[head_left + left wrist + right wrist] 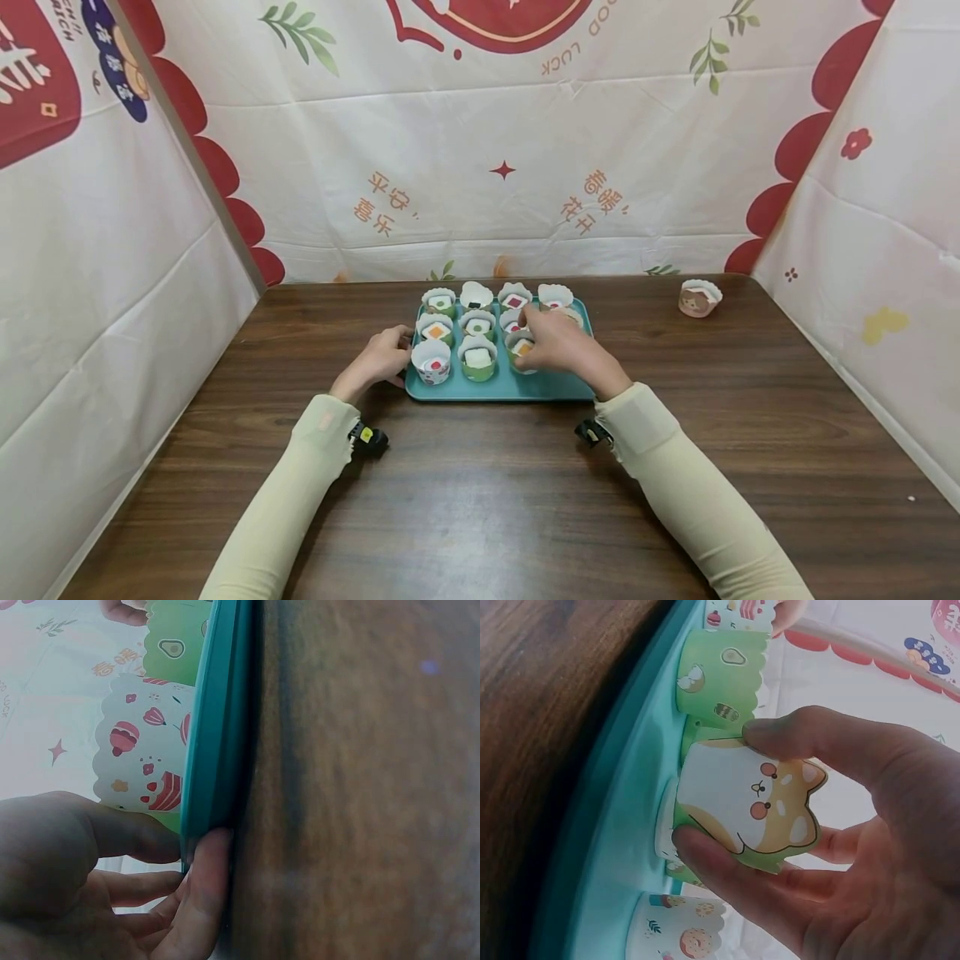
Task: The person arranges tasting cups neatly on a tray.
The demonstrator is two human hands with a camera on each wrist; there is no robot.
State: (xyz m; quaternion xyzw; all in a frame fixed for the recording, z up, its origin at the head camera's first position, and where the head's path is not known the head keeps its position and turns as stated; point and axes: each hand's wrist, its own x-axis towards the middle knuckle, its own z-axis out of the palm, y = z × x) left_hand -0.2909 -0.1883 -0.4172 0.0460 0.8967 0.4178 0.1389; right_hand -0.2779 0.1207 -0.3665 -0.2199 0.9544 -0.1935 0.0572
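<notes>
A teal tray (pixel 498 390) carries rows of paper baking cups, each with a small piece inside, some white with a coloured centre. My left hand (pixel 384 357) pinches the tray's left edge, thumb on one side and a finger on the other in the left wrist view. Close by stands a white printed cup (pixel 431 372), and beside it a green cup (pixel 478 367). At the tray's front right, my right hand (pixel 557 340) grips a green paper cup with a dog's face (pixel 742 795) between thumb and fingers. It partly hides the cups behind it.
A brown-and-white paper cup (pixel 699 300) stands apart on the wooden table (pixel 465 500) at the back right. A printed white cloth (pixel 487 167) hangs behind the table. A tiny white speck (pixel 911 498) lies near the right edge.
</notes>
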